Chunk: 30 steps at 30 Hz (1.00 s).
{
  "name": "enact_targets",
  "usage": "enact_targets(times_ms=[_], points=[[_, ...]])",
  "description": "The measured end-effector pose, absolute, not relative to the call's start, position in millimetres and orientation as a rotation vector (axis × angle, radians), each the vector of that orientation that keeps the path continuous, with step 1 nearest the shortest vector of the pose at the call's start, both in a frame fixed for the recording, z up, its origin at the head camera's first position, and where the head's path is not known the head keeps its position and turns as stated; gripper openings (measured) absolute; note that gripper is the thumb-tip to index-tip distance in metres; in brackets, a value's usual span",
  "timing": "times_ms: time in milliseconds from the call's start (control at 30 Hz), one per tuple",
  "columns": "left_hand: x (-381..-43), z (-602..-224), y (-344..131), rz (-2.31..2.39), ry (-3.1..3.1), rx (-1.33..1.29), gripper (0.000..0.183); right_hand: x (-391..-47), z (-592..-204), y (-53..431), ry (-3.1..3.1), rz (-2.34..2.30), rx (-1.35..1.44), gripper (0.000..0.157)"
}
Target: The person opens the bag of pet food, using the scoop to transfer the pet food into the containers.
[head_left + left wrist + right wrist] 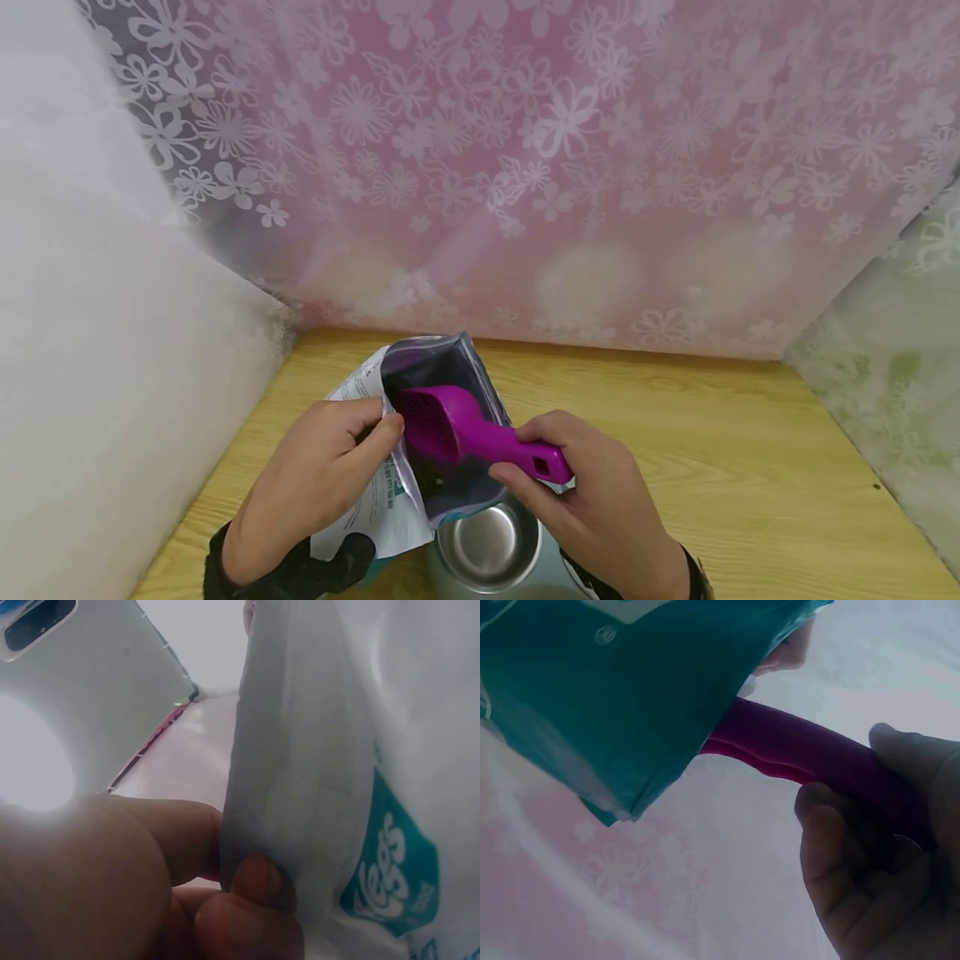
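Note:
My left hand (322, 471) pinches the edge of an open foil-lined bag (367, 521), white outside with teal print. The left wrist view shows fingertips bent over the bag's edge. In my right hand (600, 483) is the handle of a magenta scoop (480, 429), held between thumb and fingers. The scoop's bowl lies inside the bag's mouth; the right wrist view shows its handle coming out past the bag's teal side. Below the bag stands a bowl with a shiny metal inside (491, 546) and a pale blue-green body, partly hidden by the bag.
A wood-grain tabletop (720, 467) lies under everything. A pink sheet with white flowers (525, 167) hangs at the back. White sheeting (112, 333) borders the left side, and a pale green flowered sheet (892, 375) the right.

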<state>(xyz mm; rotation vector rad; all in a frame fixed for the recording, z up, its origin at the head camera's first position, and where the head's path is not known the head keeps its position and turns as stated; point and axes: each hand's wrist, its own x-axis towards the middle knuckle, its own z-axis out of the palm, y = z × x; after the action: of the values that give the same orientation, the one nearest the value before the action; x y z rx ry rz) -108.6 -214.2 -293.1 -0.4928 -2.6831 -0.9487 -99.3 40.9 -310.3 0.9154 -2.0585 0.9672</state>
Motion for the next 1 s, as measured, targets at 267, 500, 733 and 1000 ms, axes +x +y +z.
enact_targets(times_ms=[267, 500, 733, 1000], points=[[-110.8, -292.6, -208.2, -0.921, -2.699, -0.519, 0.041, -121.3, -325.1, 28.1, -2.241, 0.752, 1.030, 0.029], [-109.8, -294.2, -205.8, -0.926, -2.711, -0.503, 0.041, -129.6, -337.4, 20.8, -2.334, 0.736, 1.097, 0.026], [-109.5, -294.0, -205.4, -0.943, -2.722, -0.511, 0.040, -128.4, -334.7, 19.8, -2.418, 0.842, 1.009, 0.038], [-109.8, -294.5, -204.2, -0.941, -2.722, -0.530, 0.040, -125.9, -334.1, 22.1, -2.519, 0.941, 0.995, 0.037]])
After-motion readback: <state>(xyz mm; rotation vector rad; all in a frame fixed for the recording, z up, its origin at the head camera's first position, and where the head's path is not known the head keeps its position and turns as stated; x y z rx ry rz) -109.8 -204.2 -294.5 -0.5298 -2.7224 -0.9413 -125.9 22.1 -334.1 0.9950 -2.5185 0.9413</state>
